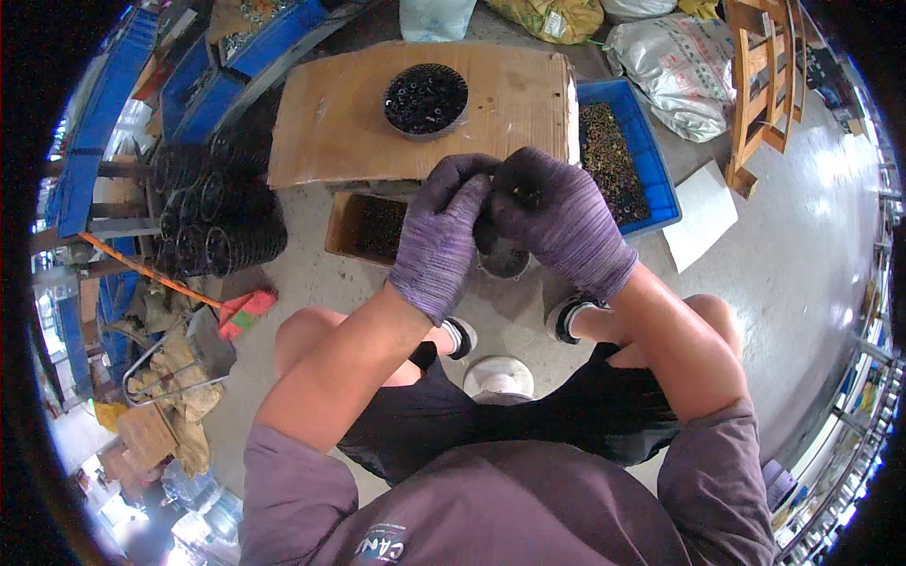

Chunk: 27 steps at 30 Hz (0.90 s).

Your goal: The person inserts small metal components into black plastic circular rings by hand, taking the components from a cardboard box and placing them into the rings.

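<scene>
Purple knit gloves with blackened fingers cover both hands, which meet fingertip to fingertip in front of me. My left hand (440,231) is closed, thumb and fingers pinched together beside the right one. Curled with its knuckles up, my right hand (566,222) is closed too; a small dark piece seems to show among its fingers, too dark to name. What the left fingers hold, if anything, is hidden. Just below the hands, partly covered by them, is a small round container (503,266). Beyond them, a round black basket (436,133) full of small dark ring-like parts rests on a cardboard sheet (326,118).
Right of the cardboard lies a blue tray (668,193) of small brownish parts. A brown box (334,226) with dark pieces stands at left, near stacked black baskets (222,217). Farther off are white sacks (670,75), a wooden frame (755,104) and an orange-handled broom (247,311).
</scene>
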Available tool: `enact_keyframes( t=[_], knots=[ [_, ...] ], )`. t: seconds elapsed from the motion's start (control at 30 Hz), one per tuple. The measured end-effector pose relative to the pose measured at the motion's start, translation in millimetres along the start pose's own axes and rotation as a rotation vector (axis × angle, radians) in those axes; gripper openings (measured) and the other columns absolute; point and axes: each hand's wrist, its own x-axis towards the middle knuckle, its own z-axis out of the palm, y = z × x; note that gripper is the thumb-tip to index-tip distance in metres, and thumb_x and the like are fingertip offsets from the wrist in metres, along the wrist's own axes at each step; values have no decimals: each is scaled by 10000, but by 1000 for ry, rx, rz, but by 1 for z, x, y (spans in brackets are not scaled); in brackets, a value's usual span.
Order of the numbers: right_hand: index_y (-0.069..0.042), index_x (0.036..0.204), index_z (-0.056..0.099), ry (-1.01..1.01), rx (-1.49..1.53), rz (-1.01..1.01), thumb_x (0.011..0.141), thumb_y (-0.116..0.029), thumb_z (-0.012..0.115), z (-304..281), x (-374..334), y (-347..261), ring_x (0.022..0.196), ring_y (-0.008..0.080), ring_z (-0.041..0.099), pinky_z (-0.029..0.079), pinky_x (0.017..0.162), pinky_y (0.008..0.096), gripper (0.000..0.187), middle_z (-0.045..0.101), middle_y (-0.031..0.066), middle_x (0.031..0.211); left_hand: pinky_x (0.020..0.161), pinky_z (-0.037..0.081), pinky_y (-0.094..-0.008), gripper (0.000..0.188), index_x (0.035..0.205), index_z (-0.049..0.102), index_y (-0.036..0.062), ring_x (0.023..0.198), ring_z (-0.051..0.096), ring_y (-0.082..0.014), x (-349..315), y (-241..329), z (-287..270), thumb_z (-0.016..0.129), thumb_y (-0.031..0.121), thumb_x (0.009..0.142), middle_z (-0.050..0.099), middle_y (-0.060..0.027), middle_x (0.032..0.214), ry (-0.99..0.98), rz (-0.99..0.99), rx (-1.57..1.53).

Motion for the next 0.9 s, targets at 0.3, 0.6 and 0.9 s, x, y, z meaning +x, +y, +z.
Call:
enact_keyframes(
  t=[0.3,0.6,0.9],
  knots=[
    [0,986,628,65,35,-44,854,-205,717,-7,0,-8,778,263,681,532,736,367,260,679,186,836,704,487,-233,174,1107,628,74,800,556,-71,0,7,-3,531,75,963,631,-17,965,72,269,268],
    [4,1044,652,-109,94,12,869,-186,701,-13,-1,-4,825,267,684,530,779,361,263,699,183,921,593,441,-218,262,1202,599,89,693,525,-55,-4,13,-6,464,111,978,619,12,884,-108,-76,50],
    [12,1023,658,-24,144,77,890,-224,678,-20,1,-4,805,162,657,532,764,343,273,707,151,878,619,490,-250,296,1245,579,62,726,551,-84,-1,17,-2,437,185,1016,611,-22,878,-173,-21,-49]
  ],
)
